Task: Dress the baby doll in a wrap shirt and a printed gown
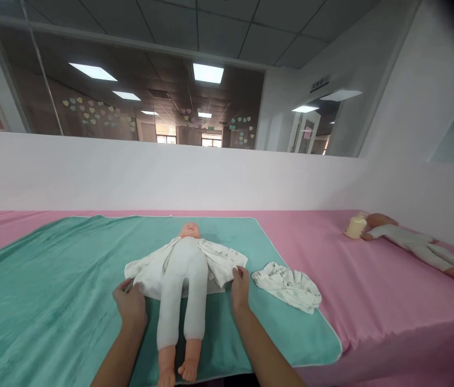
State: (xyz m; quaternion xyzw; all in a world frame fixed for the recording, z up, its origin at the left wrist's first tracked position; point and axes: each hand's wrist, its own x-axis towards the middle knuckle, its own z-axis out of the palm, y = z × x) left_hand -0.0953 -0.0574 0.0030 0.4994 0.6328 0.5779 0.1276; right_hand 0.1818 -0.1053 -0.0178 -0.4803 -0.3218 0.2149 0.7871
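A baby doll with a white cloth body lies on its back, its head away from me and its bare feet close to me. Its arms are in a white printed baby jacket, which lies spread open at both sides. My left hand pinches the jacket's edge near the left sleeve. On the other side, my right hand has its fingers closed on the jacket by the right sleeve end. Crumpled white printed baby clothing lies to the right of my right hand.
A teal blanket lies under the doll, over a pink sheet. At the far right a second doll lies beside a pale yellow bottle. A white wall with windows above borders the back.
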